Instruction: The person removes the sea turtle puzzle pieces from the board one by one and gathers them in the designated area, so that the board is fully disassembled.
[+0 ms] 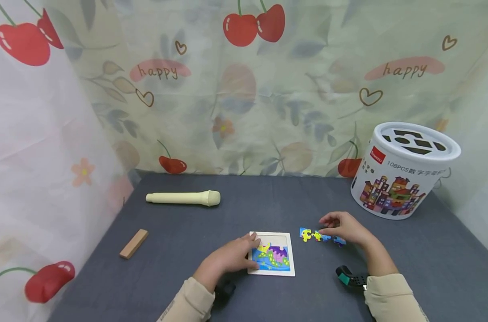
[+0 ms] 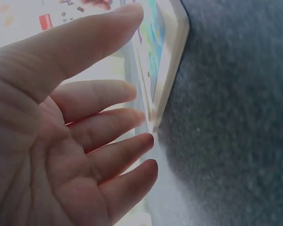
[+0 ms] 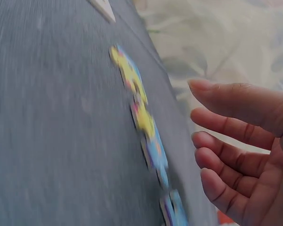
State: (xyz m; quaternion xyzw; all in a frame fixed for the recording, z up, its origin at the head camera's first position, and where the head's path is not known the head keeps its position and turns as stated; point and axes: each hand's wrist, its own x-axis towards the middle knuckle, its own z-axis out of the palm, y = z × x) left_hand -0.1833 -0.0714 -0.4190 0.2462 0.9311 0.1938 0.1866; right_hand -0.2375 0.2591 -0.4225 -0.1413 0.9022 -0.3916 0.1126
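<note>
A square jigsaw puzzle board (image 1: pixel 293 255) with a pale wooden frame lies on the dark table, its lower part filled with blue, purple, yellow and green pieces. Along its left side is my left hand (image 1: pixel 232 256), thumb and fingertips at the frame; the left wrist view shows the thumb (image 2: pixel 118 26) reaching over the frame and the fingers loosely extended. My right hand (image 1: pixel 346 229) hovers by several loose puzzle pieces (image 1: pixel 305 234) in a row right of the board. In the right wrist view its fingers (image 3: pixel 226 179) bend softly with nothing between them, beside the yellow-and-blue pieces (image 3: pixel 153 148).
A cream toy microphone (image 1: pixel 179 198) lies at the back left, with a small wooden block (image 1: pixel 133 243) nearer the left edge. A white bucket (image 1: pixel 396 174) with a slotted lid stands at the back right. A printed curtain (image 1: pixel 244 112) hangs behind the table.
</note>
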